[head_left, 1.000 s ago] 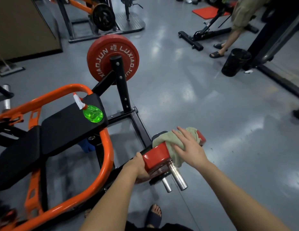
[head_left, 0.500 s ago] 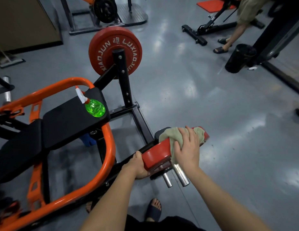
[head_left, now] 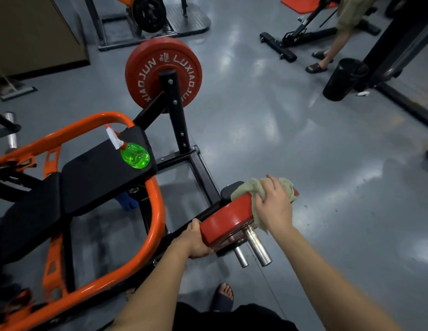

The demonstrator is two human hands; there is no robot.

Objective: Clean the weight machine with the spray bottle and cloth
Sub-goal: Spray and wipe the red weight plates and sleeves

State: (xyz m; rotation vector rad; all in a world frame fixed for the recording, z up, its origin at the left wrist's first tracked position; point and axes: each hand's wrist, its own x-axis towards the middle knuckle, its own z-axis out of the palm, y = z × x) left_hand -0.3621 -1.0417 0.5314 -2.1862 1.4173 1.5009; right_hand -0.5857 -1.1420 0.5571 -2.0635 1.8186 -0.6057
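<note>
- Now bunches the green-grey cloth [head_left: 244, 190] under the curled fingers of the right hand [head_left: 275, 207], where a second ago held it flat with fingers spread; has carried it farther over the rim of the near red weight plate [head_left: 226, 219].
- Keeps the left hand [head_left: 196, 242] closed round the black lever arm [head_left: 208, 212] right against the plate, fingertips hidden beneath.
- Points to wiping well under way here, with the steel pegs [head_left: 258, 247] probably still to do.
- Leaves the green spray bottle [head_left: 135, 155] lying on the black seat pad [head_left: 96, 177], well apart from both hands.
- Stands on a glossy grey floor [head_left: 315, 163], speckled near the plate; beyond, a second red plate [head_left: 146, 68], a black bin [head_left: 344, 80] and another person's sandalled feet [head_left: 317, 66].
</note>
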